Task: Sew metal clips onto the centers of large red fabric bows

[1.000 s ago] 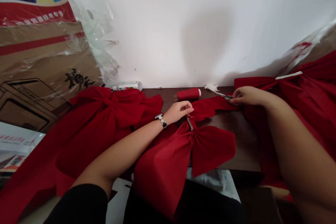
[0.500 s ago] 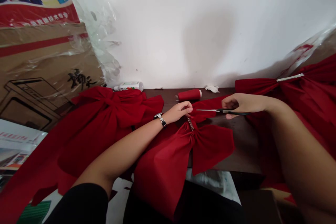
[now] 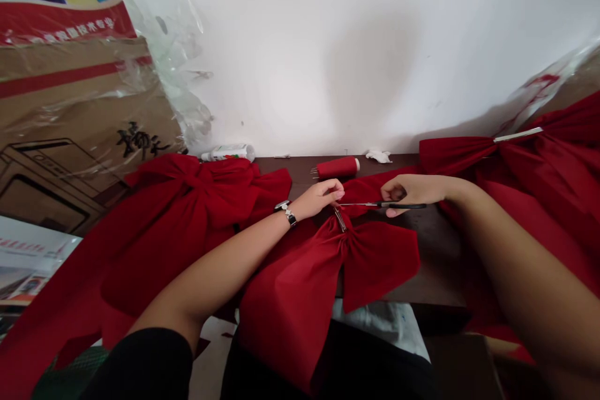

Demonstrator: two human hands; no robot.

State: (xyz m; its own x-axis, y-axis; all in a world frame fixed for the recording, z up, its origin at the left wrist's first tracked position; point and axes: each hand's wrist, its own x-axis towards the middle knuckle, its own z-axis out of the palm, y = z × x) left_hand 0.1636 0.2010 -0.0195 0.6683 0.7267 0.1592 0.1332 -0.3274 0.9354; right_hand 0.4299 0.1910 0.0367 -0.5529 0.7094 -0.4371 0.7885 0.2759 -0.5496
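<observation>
Currently, the right hand (image 3: 415, 189) is clamping its grip on the black-handled scissors (image 3: 385, 204), whose blades are pointing leftward, their tips ending just beside the fingertips of the left hand (image 3: 320, 198). That left grip is pinching thumb and fingers together above a metal clip (image 3: 340, 220); anything between them is being too small to tell. The clip is sitting on the gathered middle of the red bow (image 3: 300, 287), which is lying on the dark counter (image 3: 429, 262) and hanging over its near edge. Behind the left hand, a spool of red thread (image 3: 338, 168) is lying on its side, with a crumpled white scrap (image 3: 379, 156) resting nearby. Another red bow (image 3: 187, 225) is spreading out to the left.
</observation>
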